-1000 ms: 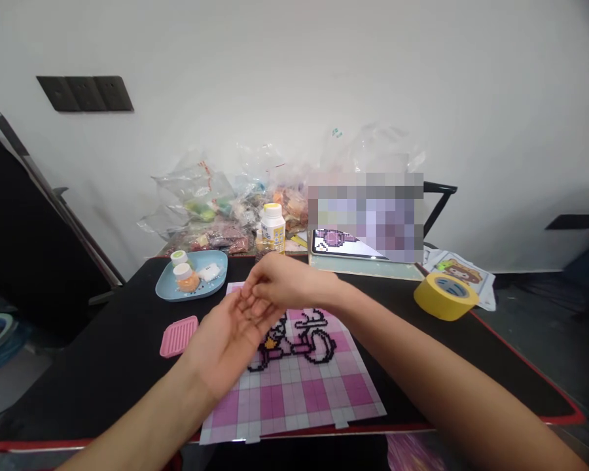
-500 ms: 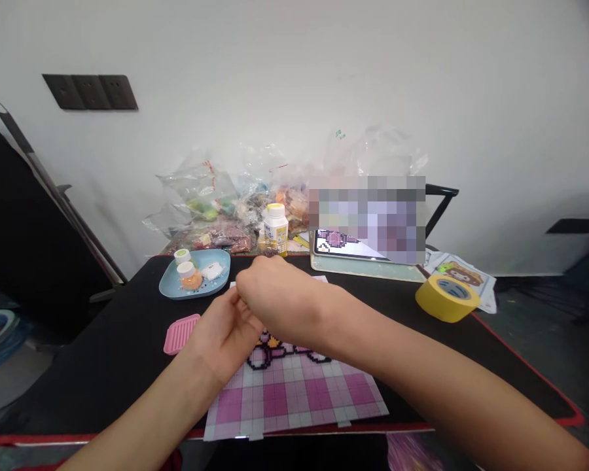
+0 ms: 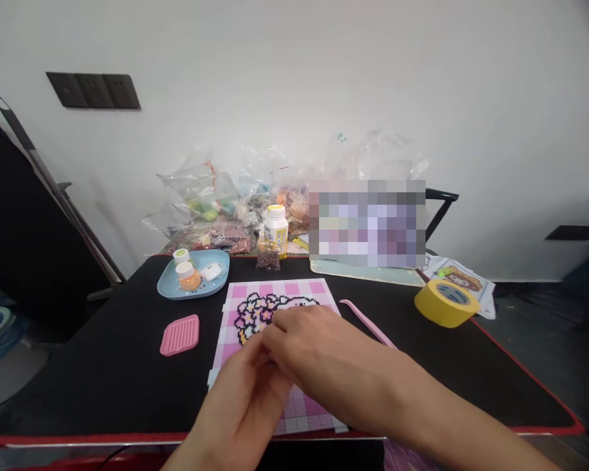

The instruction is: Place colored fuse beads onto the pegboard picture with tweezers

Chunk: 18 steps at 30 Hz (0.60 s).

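My left hand [image 3: 243,402] and my right hand [image 3: 319,347] meet over the lower middle of a diamond painting sheet [image 3: 294,288] with pink and white checks. The fingers of both are bent together, tip to tip, and whatever they may hold is hidden behind my right hand. Part of a black-outlined flower picture [image 3: 258,311] shows above my knuckles. To the right of the sheet lies a pair of pink tweezers [image 3: 370,325]. A ridged pink tray [image 3: 180,335] rests to the left, apart from my hands.
A blue plate [image 3: 164,288] carries two small jars and a white packet. Behind the sheet are a small bag of dark beads [image 3: 268,260] and a white bottle [image 3: 275,229]. Yellow tape [image 3: 439,309] sits at right, near a blurred tablet [image 3: 368,226]. Plastic bags [image 3: 196,190] line the wall.
Both hands have come back toward me and to the right, still together. The upper picture, the tweezers and the bag of dark beads are now uncovered.
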Tool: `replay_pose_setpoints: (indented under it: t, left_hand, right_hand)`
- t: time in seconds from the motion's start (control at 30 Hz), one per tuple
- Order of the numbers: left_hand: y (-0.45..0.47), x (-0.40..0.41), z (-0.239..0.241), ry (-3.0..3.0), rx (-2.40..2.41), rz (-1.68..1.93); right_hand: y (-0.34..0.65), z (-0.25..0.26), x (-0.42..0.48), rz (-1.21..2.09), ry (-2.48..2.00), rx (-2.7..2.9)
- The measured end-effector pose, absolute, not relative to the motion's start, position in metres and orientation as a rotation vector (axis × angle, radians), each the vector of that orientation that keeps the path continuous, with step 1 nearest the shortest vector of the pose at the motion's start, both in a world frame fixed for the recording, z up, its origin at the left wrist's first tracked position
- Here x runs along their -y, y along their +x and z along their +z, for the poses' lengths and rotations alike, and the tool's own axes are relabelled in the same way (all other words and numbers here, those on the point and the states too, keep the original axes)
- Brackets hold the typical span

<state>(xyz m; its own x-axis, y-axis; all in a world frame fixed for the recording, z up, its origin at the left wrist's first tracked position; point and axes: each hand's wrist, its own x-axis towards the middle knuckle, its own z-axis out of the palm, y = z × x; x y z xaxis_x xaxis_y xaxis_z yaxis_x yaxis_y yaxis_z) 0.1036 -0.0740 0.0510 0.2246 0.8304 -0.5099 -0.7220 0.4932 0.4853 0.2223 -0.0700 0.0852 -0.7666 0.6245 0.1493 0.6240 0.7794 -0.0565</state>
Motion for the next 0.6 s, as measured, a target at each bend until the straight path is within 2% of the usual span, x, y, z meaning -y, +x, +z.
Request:
replay_pose_setpoints:
  t: [0.1, 0.23, 0.33, 0.6]
  left_hand:
    - [0.106, 0.081, 0.049, 0.159, -0.832, 1.079]
    - [0.105, 0.089, 0.04, 0.225, -0.805, 1.072]
    - [0.103, 0.094, 0.03, 0.245, -0.692, 1.039]
    - [0.099, 0.106, 0.011, 0.315, -0.568, 0.876]
  right_hand:
    - [0.229, 0.074, 0.074, 0.095, -1.017, 2.614]
    - [0.237, 0.056, 0.078, 0.428, -0.982, 2.262]
    - [0.24, 0.042, 0.085, 0.554, -0.91, 2.077]
    - [0.244, 0.018, 0.105, 0.399, -0.873, 2.069]
